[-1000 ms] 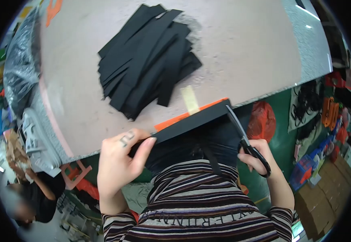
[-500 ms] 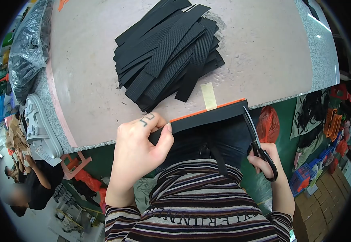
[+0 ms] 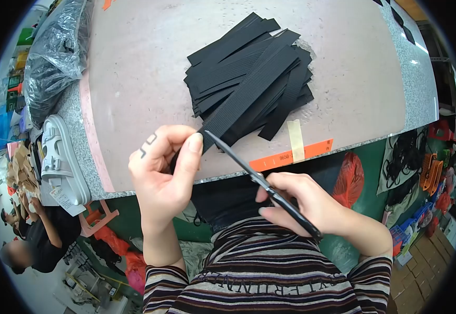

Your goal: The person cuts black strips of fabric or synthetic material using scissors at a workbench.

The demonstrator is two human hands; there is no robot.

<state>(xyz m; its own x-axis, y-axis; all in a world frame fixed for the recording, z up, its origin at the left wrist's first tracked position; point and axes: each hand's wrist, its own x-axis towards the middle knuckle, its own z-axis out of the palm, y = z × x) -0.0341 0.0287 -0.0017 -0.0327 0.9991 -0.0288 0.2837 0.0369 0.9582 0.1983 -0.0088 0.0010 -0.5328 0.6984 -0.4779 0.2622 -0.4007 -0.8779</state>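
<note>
Strip in left hand, scissors in right, pile just beyond

Clamped between thumb and bent fingers of the left hand (image 3: 162,178): a black strip (image 3: 218,120), over the near side of the table (image 3: 364,78), slanting up onto the pile of black strips (image 3: 225,76). Far end hard to pick out there; near end partly hidden behind fingers. Curled around the handles in the right hand (image 3: 304,199): scissors (image 3: 259,180), angled across the table edge, tip just beside the left thumb. Contact between blade and strip impossible to tell.

Near the blades, along the edge: an orange label (image 3: 316,149), crossed by pale tape (image 3: 294,137). Well apart, on the table's left border: a sandal (image 3: 63,165), below a clear plastic bag (image 3: 58,57). Beneath the edge, right of the scissors: a red bag (image 3: 348,180). Farther left, off the table: a co-worker in a black top (image 3: 63,220), near a pink stool (image 3: 99,217).
</note>
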